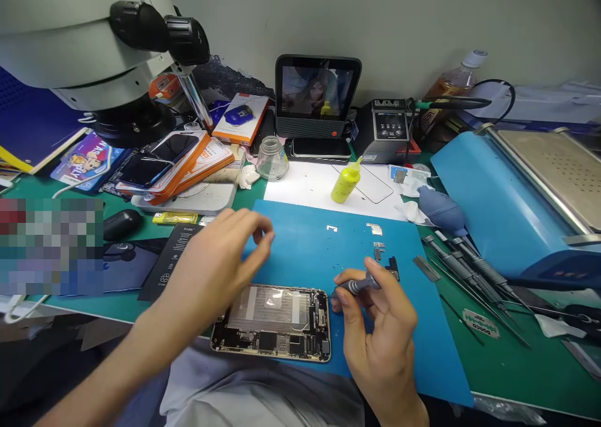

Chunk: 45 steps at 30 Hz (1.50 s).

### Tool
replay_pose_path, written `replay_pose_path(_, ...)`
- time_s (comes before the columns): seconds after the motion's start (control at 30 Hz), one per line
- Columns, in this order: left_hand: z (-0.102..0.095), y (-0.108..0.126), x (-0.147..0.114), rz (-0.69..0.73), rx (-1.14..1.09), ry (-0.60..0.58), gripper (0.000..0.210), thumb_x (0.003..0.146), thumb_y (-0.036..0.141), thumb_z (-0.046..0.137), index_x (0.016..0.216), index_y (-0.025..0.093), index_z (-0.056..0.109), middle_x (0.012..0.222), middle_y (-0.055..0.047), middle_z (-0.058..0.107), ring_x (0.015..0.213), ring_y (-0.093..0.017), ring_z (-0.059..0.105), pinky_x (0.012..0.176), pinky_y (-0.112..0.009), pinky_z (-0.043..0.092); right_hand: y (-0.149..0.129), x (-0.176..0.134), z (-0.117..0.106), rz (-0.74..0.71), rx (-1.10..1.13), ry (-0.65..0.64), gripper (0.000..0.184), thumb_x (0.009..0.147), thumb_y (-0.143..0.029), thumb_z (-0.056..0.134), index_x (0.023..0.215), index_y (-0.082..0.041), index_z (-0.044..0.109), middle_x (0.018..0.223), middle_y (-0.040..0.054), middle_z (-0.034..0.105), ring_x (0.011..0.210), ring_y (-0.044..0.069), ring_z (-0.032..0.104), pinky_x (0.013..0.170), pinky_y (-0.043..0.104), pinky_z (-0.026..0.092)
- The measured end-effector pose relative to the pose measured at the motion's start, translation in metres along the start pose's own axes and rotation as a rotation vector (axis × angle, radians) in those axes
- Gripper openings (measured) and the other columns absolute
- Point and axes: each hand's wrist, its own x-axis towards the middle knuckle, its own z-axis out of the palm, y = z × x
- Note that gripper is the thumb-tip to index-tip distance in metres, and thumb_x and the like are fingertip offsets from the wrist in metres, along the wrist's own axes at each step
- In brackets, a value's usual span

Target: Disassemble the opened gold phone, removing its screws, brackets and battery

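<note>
An opened phone (pixel 270 324) lies face-down without its back cover on a blue mat (pixel 300 245), its circuit boards and bare battery bay showing. Over its upper left edge hovers my left hand (pixel 216 252), thumb and index fingertip brought together in a pinch. Whatever may be between those tips is too small to make out. In my right hand (pixel 382 333), just right of the phone, is a grey screwdriver (pixel 359 285), held between thumb and fingers. Small metal shield plates (pixel 375 229) and a black part (pixel 392 267) lie on the mat beyond that hand.
A microscope (pixel 131 70) overhangs the left. Behind the mat stand a yellow squeeze bottle (pixel 346 183), a glass jar (pixel 273 159) and a display (pixel 318 95). To the right are tweezers (pixel 455 277), a razor blade (pixel 480 324), a blower bulb (pixel 441 209) and a blue machine (pixel 507 208).
</note>
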Motion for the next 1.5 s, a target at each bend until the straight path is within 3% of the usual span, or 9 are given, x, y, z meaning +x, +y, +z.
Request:
replay_pose_path(0.2,-0.001,-0.016,0.033,-0.095,0.13,-0.154,0.018,0.115,0.035,0.072,0.107,0.018,0.073,0.097,0.0,0.073,0.087,-0.018,0.072,0.084,-0.037,0.064,0.001,0.0,-0.001,-0.053,-0.069,-0.035,0.082,0.114,-0.005,0.065,0.184,-0.034,0.032,0.129,0.0103,0.076,0.109,0.02,0.084,0.088,0.034,0.078)
replay_pose_path(0.43,0.02,-0.021,0.058,-0.086,0.215,-0.317,0.033,0.112,0.044,0.078,0.134,0.018,0.075,0.132,-0.009,0.078,0.113,-0.025,0.079,0.1,-0.047,0.069,0.001,0.002,-0.002,-0.085,-0.084,-0.037,0.079,0.115,-0.008,0.065,0.183,-0.033,0.033,0.126,0.0097,0.076,0.109,0.02,0.084,0.088,0.033,0.077)
replay_pose_path(0.8,0.035,-0.035,0.069,0.016,0.159,-0.291,0.037,0.111,0.043,0.079,0.138,0.019,0.074,0.138,-0.01,0.077,0.119,-0.027,0.078,0.103,-0.05,0.069,0.001,0.002,0.001,-0.096,-0.115,-0.021,0.065,0.121,-0.017,0.056,0.181,-0.026,0.032,0.122,0.0106,0.076,0.1,0.019,0.084,0.08,0.029,0.076)
replay_pose_path(0.93,0.035,-0.036,0.068,0.049,0.13,-0.276,0.036,0.111,0.043,0.079,0.138,0.019,0.074,0.138,-0.01,0.077,0.119,-0.027,0.078,0.103,-0.05,0.069,-0.002,0.007,-0.002,-0.175,-0.164,-0.044,0.067,0.117,-0.013,0.065,0.177,-0.024,0.038,0.12,0.0093,0.079,0.097,0.019,0.083,0.079,0.029,0.075)
replay_pose_path(1.07,0.035,-0.037,0.069,0.064,0.11,-0.272,0.034,0.112,0.043,0.078,0.137,0.019,0.074,0.137,-0.01,0.077,0.118,-0.026,0.078,0.102,-0.049,0.069,-0.002,0.015,-0.005,-0.257,-0.207,-0.061,0.065,0.112,-0.012,0.075,0.169,-0.026,0.048,0.112,0.0051,0.081,0.083,0.016,0.079,0.065,0.025,0.066)
replay_pose_path(1.27,0.036,-0.04,0.072,0.094,0.116,-0.283,0.034,0.112,0.043,0.078,0.137,0.02,0.075,0.138,-0.01,0.077,0.118,-0.026,0.078,0.103,-0.049,0.069,-0.004,0.019,-0.005,-0.279,-0.218,-0.05,0.059,0.109,-0.007,0.076,0.162,-0.023,0.056,0.096,0.0013,0.077,0.069,0.014,0.07,0.057,0.025,0.056)
replay_pose_path(1.4,0.034,-0.037,0.07,0.11,0.151,-0.293,0.034,0.112,0.043,0.078,0.137,0.02,0.075,0.138,-0.01,0.077,0.118,-0.026,0.078,0.103,-0.049,0.069,-0.006,0.018,-0.007,-0.262,-0.162,-0.095,0.059,0.112,-0.004,0.063,0.167,-0.021,0.052,0.109,0.0062,0.082,0.085,0.017,0.079,0.067,0.028,0.065)
replay_pose_path(1.5,0.033,-0.034,0.067,0.11,0.173,-0.296,0.035,0.112,0.043,0.078,0.137,0.019,0.074,0.138,-0.01,0.077,0.118,-0.026,0.078,0.103,-0.049,0.069,-0.004,0.015,-0.006,-0.233,-0.156,-0.1,0.061,0.114,-0.007,0.056,0.173,-0.019,0.045,0.133,0.015,0.081,0.115,0.025,0.083,0.082,0.037,0.073)
